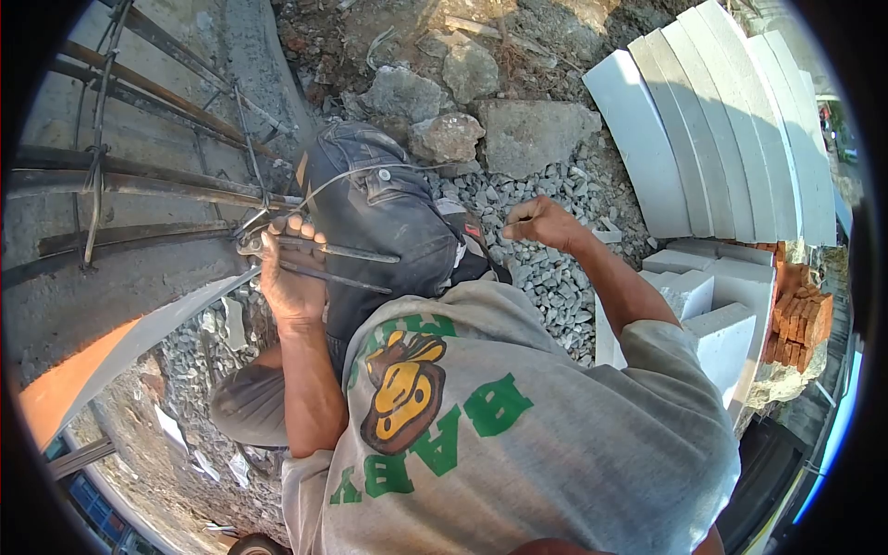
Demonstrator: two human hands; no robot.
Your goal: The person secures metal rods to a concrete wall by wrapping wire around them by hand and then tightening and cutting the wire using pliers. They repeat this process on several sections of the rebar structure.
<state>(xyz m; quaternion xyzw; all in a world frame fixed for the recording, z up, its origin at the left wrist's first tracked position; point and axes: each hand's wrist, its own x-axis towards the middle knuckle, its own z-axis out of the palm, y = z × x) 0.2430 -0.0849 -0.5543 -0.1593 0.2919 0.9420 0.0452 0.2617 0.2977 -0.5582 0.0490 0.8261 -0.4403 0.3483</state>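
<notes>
My left hand (pixel 294 277) is closed around a pair of pincers (pixel 338 250). Their two dark handles point right across my thigh, and their head lies against the end of the steel rebar cage (pixel 166 185). From near that end a thin wire (pixel 347 173) arches over my dark trousers (pixel 370 222) towards the right. My right hand (pixel 546 223) is raised above the gravel with its fingers curled together. Whether something small sits between those fingers is hidden.
Pale lightweight blocks (pixel 647 148) stand in a row at the upper right, with more white blocks (pixel 721 324) below. Red bricks (pixel 800 324) are stacked beyond. Grey gravel (pixel 546 287) and large stones (pixel 449 137) lie ahead. A concrete surface (pixel 120 296) runs along the left.
</notes>
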